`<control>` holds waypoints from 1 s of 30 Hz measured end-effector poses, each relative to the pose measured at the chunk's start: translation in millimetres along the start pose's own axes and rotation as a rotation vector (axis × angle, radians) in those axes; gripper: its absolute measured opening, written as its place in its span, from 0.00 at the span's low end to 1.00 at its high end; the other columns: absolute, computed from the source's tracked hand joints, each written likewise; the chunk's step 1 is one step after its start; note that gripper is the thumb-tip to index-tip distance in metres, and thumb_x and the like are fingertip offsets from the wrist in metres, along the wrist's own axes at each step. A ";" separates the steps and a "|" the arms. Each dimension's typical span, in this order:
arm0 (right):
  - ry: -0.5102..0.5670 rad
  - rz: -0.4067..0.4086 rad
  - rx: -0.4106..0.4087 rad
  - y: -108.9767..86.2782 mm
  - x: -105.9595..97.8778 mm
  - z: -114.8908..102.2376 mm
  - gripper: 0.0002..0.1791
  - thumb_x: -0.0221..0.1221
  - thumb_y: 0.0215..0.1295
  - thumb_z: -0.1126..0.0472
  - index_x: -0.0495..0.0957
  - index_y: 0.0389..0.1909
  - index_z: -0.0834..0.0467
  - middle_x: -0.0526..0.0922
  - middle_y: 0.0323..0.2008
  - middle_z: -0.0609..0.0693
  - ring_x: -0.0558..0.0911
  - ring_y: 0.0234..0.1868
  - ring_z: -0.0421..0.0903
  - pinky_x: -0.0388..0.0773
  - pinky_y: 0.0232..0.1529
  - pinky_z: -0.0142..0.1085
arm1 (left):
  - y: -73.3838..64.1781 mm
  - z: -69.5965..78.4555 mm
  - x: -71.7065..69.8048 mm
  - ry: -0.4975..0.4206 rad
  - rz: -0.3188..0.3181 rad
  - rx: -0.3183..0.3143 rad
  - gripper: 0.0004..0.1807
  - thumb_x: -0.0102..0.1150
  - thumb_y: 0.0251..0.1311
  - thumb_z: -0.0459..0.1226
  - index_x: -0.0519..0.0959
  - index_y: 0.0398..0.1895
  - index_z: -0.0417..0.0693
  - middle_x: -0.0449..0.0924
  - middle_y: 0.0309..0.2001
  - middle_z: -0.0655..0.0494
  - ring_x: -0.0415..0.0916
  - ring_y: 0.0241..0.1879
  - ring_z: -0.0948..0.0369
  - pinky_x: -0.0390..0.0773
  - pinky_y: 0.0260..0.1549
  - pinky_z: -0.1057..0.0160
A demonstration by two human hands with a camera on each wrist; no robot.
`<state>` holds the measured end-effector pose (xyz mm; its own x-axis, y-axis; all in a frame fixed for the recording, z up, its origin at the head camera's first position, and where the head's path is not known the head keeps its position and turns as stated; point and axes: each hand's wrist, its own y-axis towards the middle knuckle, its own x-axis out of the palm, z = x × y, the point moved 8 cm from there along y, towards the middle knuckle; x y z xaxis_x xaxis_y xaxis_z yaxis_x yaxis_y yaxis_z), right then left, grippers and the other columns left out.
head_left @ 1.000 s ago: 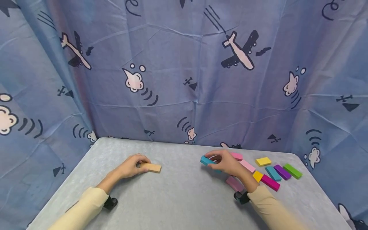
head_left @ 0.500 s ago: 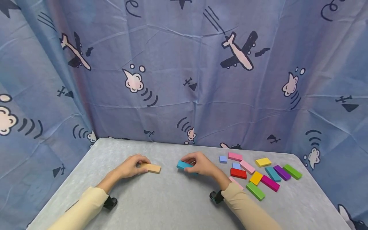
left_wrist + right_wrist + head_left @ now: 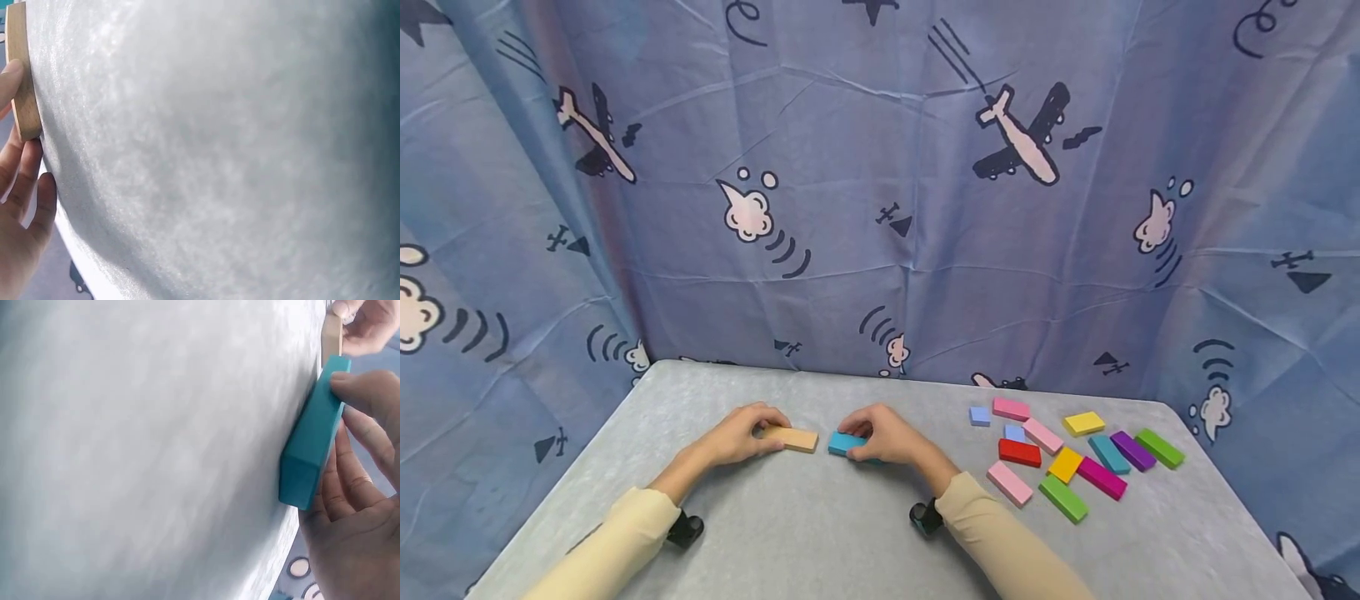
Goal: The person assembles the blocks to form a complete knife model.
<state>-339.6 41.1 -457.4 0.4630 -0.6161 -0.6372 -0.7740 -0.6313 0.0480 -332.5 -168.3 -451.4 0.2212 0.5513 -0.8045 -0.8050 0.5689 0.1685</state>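
On the left of the table, my left hand (image 3: 737,435) pinches a plain wooden block (image 3: 797,438) between thumb and fingers. The left wrist view shows the thumb on the long side of this wooden block (image 3: 24,94). To its right, my right hand (image 3: 887,435) grips a blue block (image 3: 844,443) by its long sides, with a small gap between the two blocks' facing ends in the head view. In the right wrist view the blue block (image 3: 312,437) lies close over the table, thumb on one side and fingers on the other.
Loose coloured blocks lie at the right of the grey table (image 3: 820,533), among them a red block (image 3: 1019,452), a green block (image 3: 1063,498), a pink block (image 3: 1010,483) and a yellow block (image 3: 1083,423). A blue curtain (image 3: 820,200) with airplane prints hangs behind the table.
My right hand has carried the blue block left from beside the loose blocks, up near the wooden block. Blocks it hid before now show. My left hand has stayed in place.
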 end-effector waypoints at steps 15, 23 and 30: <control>-0.014 0.011 0.039 15.7 12.3 -7.9 0.18 0.73 0.53 0.72 0.87 0.46 0.61 0.86 0.37 0.46 0.83 0.39 0.41 0.79 0.43 0.36 | 1.5 0.3 -1.5 0.002 0.008 0.009 0.11 0.72 0.62 0.37 0.85 0.47 0.50 0.81 0.42 0.62 0.76 0.43 0.59 0.75 0.47 0.51; -0.015 -0.001 0.069 16.9 17.1 -4.2 0.18 0.72 0.55 0.72 0.87 0.48 0.59 0.86 0.38 0.44 0.82 0.40 0.40 0.79 0.43 0.36 | -0.7 4.3 -0.3 0.002 0.012 0.017 0.10 0.72 0.62 0.36 0.86 0.46 0.49 0.81 0.42 0.61 0.77 0.42 0.57 0.76 0.45 0.49; -0.008 -0.010 0.053 16.3 15.6 -6.6 0.19 0.73 0.55 0.70 0.86 0.49 0.61 0.86 0.40 0.46 0.83 0.42 0.42 0.79 0.46 0.37 | -1.7 4.8 -1.1 0.000 0.013 0.011 0.10 0.71 0.62 0.36 0.86 0.46 0.48 0.81 0.42 0.60 0.77 0.43 0.57 0.75 0.45 0.50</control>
<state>-342.2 18.1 -461.5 0.4677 -0.6059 -0.6436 -0.7914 -0.6113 0.0005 -328.8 -167.0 -448.1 0.2103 0.5585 -0.8024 -0.8020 0.5680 0.1851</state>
